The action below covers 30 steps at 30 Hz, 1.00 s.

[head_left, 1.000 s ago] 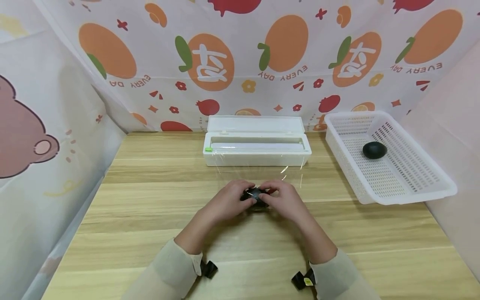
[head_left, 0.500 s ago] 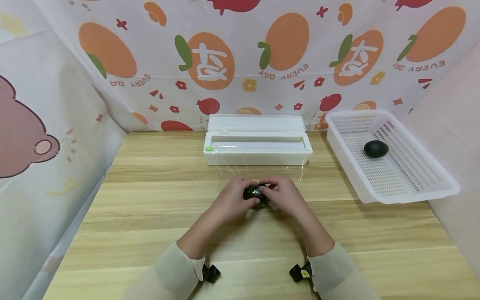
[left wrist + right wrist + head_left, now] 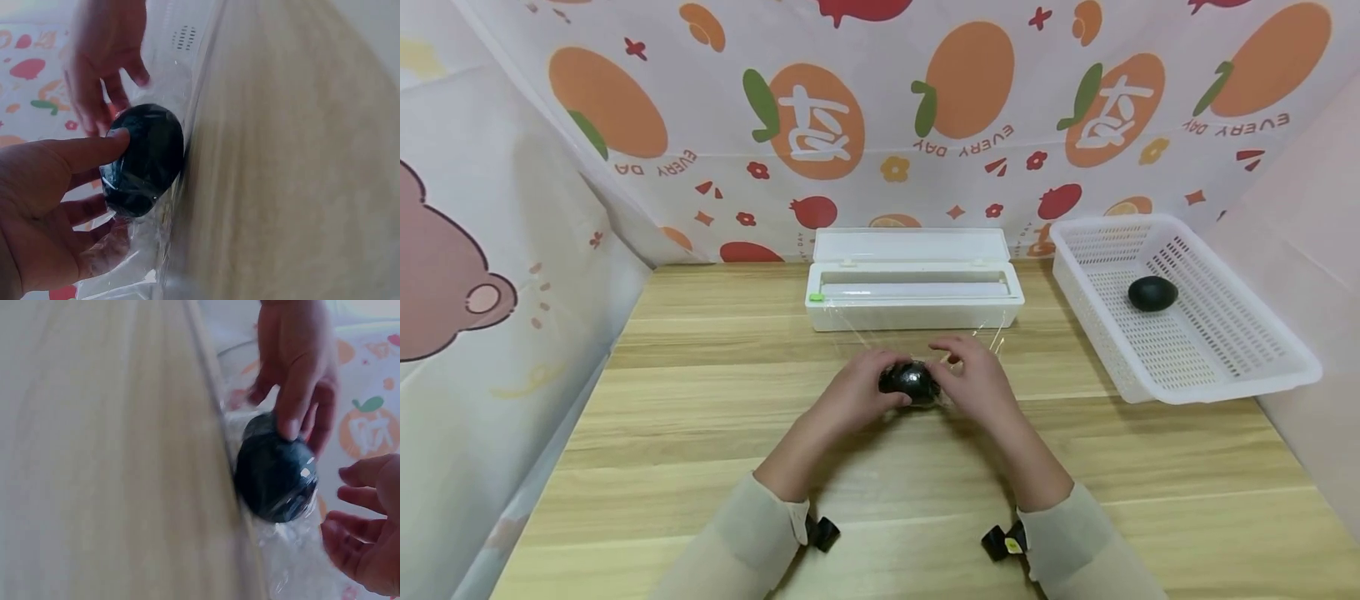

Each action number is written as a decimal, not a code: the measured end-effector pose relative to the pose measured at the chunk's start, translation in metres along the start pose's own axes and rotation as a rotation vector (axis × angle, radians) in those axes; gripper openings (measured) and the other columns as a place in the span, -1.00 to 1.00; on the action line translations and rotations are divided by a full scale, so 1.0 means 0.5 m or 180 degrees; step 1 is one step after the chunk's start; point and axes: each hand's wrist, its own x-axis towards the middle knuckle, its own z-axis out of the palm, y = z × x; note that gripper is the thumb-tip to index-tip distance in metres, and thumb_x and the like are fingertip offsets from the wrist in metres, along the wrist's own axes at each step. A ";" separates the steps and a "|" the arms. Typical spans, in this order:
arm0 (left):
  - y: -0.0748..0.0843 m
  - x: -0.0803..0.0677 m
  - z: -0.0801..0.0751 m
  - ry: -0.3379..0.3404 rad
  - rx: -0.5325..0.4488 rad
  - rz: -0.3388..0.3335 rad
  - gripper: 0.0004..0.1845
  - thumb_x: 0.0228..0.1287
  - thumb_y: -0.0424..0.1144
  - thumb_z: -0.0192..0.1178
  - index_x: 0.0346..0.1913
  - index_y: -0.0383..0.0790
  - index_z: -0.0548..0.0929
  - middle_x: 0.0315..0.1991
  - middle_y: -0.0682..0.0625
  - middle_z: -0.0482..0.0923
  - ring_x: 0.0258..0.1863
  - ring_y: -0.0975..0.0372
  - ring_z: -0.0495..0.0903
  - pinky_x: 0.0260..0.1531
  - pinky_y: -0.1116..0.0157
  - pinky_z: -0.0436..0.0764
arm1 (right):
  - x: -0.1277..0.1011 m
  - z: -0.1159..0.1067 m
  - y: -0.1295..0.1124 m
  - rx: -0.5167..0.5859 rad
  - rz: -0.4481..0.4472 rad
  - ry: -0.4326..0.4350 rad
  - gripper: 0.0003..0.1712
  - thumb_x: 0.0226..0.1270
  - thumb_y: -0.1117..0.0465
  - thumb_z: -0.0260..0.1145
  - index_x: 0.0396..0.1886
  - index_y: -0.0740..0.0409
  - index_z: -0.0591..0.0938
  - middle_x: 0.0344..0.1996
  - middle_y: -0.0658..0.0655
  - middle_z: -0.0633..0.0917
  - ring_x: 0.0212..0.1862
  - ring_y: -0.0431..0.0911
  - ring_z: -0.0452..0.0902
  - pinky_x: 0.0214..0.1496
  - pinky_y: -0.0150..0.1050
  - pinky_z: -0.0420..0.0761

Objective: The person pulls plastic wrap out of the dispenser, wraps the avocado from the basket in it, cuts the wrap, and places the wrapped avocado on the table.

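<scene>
My left hand holds a dark, smooth, egg-shaped avocado over the table in front of the dispenser. Shiny clear cling film lies round the avocado, creased and bunched at its end. In the left wrist view, the left thumb presses on the avocado's upper side, and the other fingers are behind it. My right hand is just to the right, fingers loosely bent and apart from the fruit in the right wrist view. From the avocado, film stretches back to the white cling film dispenser, whose lid is up.
At the right stands a white plastic basket with a second avocado inside. A green slider sits at the dispenser's left end. Printed cloth hangs behind the wooden table.
The right hand has drawn off the avocado toward the right and its fingers have spread. The left hand has kept its grip, and more of the wrapped avocado shows between the hands.
</scene>
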 end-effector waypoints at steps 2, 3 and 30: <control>-0.005 0.000 -0.003 -0.0034 0.0034 0.0041 -0.46 0.06 -0.22 0.50 0.16 -0.14 0.62 0.13 -0.08 0.59 0.19 0.06 0.50 0.23 0.06 0.46 | -0.002 0.001 -0.007 0.0248 -0.0013 -0.0002 -0.63 0.33 0.07 0.34 0.07 0.10 0.68 0.11 0.07 0.63 -0.08 -0.03 0.62 -0.25 -0.08 0.67; -0.007 -0.001 -0.004 -0.0043 0.0053 0.0067 -0.45 0.07 -0.21 0.50 0.17 -0.13 0.62 0.13 -0.08 0.59 0.19 0.06 0.50 0.23 0.05 0.46 | -0.002 0.002 -0.009 0.0380 -0.0011 -0.0052 -0.62 0.34 0.07 0.34 0.09 0.12 0.67 0.16 0.07 0.59 -0.06 -0.02 0.63 -0.30 -0.10 0.68; -0.012 -0.024 -0.072 -0.0037 0.0341 -0.0141 -0.40 0.02 -0.30 0.49 0.20 -0.17 0.61 0.14 -0.08 0.59 0.05 0.02 0.59 0.03 0.05 0.59 | 0.036 0.011 -0.004 0.0040 0.0205 -0.0670 -0.63 0.19 0.00 0.46 -0.04 0.01 0.76 -0.06 0.08 0.73 -0.09 -0.03 0.65 -0.04 -0.10 0.62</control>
